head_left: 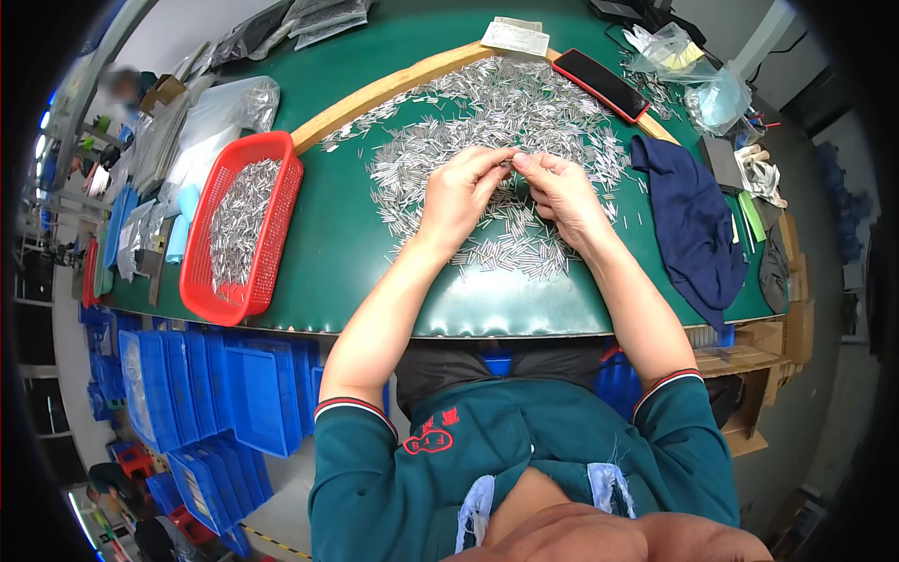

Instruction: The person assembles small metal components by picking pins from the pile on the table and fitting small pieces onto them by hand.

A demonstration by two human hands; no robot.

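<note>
Over a wide heap of small silver metal pins point(520, 245) on the green table, my two hands meet at the fingertips. My left hand point(461, 192) has its thumb and index finger pinched together. Against them presses my right hand point(565, 192), its thumb and index finger also closed and the other fingers curled in. Whatever lies between the fingertips is too small and covered to make out. To the left stands a red perforated plastic basket point(288, 192), partly filled with similar pins point(242, 220).
A wooden strip point(393, 89) borders the heap's far side. A red-edged phone point(602, 84) and a paper slip point(515, 37) rest on it. Dark blue cloth point(688, 220) lies at right; plastic bags point(225, 108) lie at left. Blue bins point(262, 393) stand below the table.
</note>
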